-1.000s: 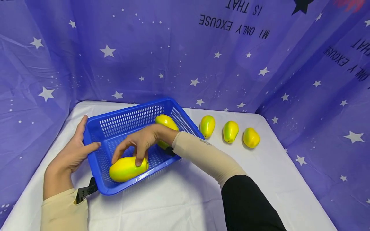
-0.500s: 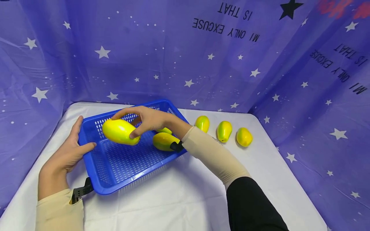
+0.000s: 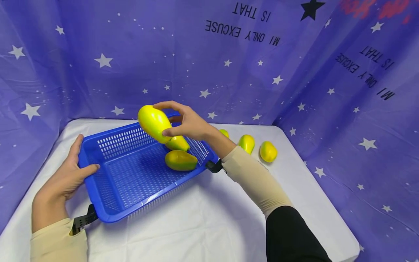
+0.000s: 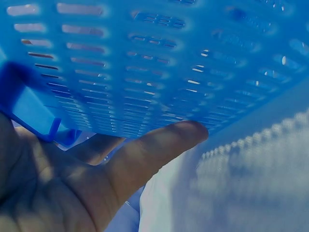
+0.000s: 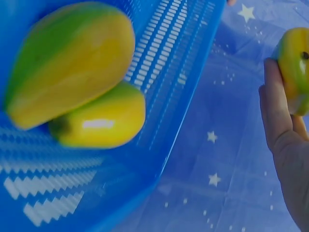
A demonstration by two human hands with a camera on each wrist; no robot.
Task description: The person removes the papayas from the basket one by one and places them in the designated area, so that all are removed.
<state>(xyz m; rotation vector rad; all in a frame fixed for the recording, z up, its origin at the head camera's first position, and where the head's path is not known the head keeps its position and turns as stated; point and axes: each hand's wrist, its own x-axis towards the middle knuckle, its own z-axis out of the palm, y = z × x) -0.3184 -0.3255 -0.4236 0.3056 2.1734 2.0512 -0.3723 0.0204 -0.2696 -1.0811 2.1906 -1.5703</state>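
Observation:
My right hand grips a yellow-green papaya between thumb and fingers, holding it above the far side of the blue plastic basket. In the right wrist view the held papaya is cut off by the right edge. Two more papayas lie inside the basket at its right end: a greener papaya nearer me and a yellower papaya behind it, partly covered by the held one. My left hand holds the basket's left end, thumb over the rim. The left wrist view shows its hand against the slotted basket wall.
Right of the basket, a row of papayas stands on the white-covered table: one papaya mostly behind my right arm, a middle papaya and a right papaya. A purple star-printed curtain encloses the back and sides.
My right hand has lifted the papaya from the basket's near left corner, up and over to the far side. My left hand keeps its hold on the basket. The view has shifted slightly right.

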